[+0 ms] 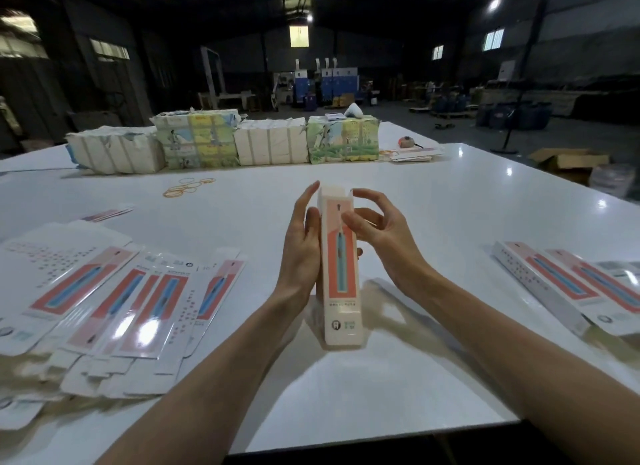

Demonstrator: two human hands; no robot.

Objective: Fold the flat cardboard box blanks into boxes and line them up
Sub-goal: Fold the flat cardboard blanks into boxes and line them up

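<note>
A tall narrow box (341, 274), pink and orange with a blue toothbrush picture, stands upright in the middle above the white table (433, 222). Its top flap is up and its top end is open. My left hand (301, 246) grips its left side, fingers stretched up along the edge. My right hand (381, 232) is at its upper right, thumb on the front face and fingers curled near the top flap. A spread pile of flat box blanks (114, 302) lies at the left. Folded boxes (568, 284) lie side by side at the right.
Wrapped paper bundles (221, 141) stand in a row along the far side of the table. Several rubber bands (187, 187) lie behind the blanks. A few more blanks (414, 155) and a small red object (404, 141) sit far right. The table's near edge runs just below my forearms.
</note>
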